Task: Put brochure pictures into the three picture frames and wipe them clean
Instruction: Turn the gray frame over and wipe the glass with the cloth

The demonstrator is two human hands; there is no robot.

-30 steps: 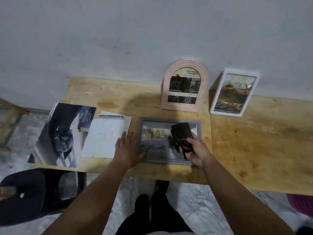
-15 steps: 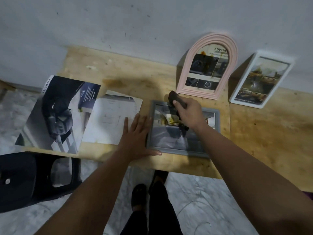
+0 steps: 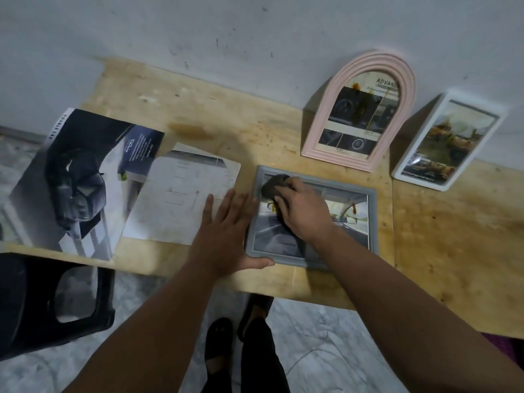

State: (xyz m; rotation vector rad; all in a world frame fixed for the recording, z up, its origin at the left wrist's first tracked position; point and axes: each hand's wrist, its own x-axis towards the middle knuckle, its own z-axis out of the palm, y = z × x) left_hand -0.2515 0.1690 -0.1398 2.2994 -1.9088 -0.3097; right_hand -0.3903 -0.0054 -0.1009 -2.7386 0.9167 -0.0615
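Observation:
A grey picture frame point(image 3: 373, 222) lies flat on the wooden table point(image 3: 453, 236) with a car-interior picture in it. My right hand point(image 3: 304, 214) grips a dark cloth point(image 3: 273, 184) and holds it on the frame's glass at the far left corner. Flat on the table lies my left hand point(image 3: 226, 225), its fingers straight, against the frame's left edge with the thumb along the near edge. A pink arched frame point(image 3: 408, 109) and a white frame point(image 3: 405, 171), each holding a picture, lean on the wall behind.
An open car brochure point(image 3: 71, 180) and a loose white page point(image 3: 181, 194) lie at the table's left. A black plastic stool point(image 3: 42, 304) stands on the marble floor at lower left. My feet show below the table's near edge.
My right hand slid the cloth from the frame's middle up to its far left corner. The left hand stayed at the frame's left edge, spreading flatter. The camera moved closer.

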